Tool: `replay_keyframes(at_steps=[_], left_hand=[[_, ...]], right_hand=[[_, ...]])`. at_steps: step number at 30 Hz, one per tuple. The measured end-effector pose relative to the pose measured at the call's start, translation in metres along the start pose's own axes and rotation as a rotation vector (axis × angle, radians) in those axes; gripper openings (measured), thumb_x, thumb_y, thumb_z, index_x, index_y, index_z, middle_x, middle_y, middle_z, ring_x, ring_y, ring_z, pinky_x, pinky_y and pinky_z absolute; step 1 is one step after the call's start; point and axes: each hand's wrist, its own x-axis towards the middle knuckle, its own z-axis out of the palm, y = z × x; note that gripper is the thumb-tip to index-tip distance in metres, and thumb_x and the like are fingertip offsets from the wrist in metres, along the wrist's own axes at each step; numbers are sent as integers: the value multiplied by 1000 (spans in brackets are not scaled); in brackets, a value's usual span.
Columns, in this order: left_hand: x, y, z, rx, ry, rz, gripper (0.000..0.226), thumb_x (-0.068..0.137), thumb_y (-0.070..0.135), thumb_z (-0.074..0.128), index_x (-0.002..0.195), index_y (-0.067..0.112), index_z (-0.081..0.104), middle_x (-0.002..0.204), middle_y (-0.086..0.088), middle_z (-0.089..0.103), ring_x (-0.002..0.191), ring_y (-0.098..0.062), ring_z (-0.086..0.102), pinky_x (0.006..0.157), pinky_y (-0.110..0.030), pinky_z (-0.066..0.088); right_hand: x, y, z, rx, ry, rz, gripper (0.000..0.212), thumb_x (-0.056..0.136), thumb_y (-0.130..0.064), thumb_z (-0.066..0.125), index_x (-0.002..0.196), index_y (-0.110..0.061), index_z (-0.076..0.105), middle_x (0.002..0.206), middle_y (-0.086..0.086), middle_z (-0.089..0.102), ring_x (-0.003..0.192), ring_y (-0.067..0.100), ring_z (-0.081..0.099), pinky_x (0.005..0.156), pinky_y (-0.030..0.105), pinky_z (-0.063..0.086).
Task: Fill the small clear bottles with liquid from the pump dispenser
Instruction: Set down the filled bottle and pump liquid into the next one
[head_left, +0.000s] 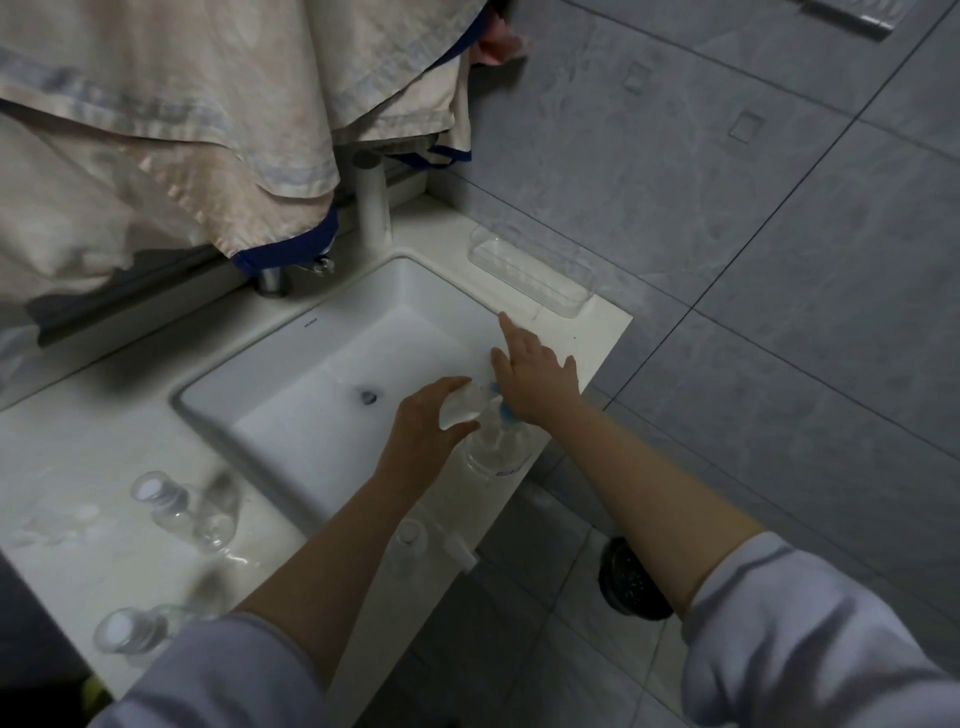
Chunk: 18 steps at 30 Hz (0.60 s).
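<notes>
My left hand grips a small clear bottle, tilted with its mouth toward the blue pump head of a clear pump dispenser. The dispenser stands on the counter at the sink's right front corner. My right hand rests flat on the pump head with straight, spread fingers. Several more small clear bottles with white caps stand on the counter at the left, one blurred and another near the front edge. One more stands between my forearms.
A white rectangular sink with a drain fills the middle of the white counter. A faucet and a white post stand behind it. A clear tray sits at the right back. Towels hang above.
</notes>
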Motion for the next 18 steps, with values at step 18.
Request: replay_keyframes(at_steps=[18], left_hand=[[-17,15,-22,-59,140,-82,44,76,15,74,116,6,57,112,-8,62,101,-17,58,88,-21,47]], right_hand=[[-27,-19,-34,311,142,-91,45,98,-27,43,142,-17,40,144,5,43,123,19,49,102,30,32]])
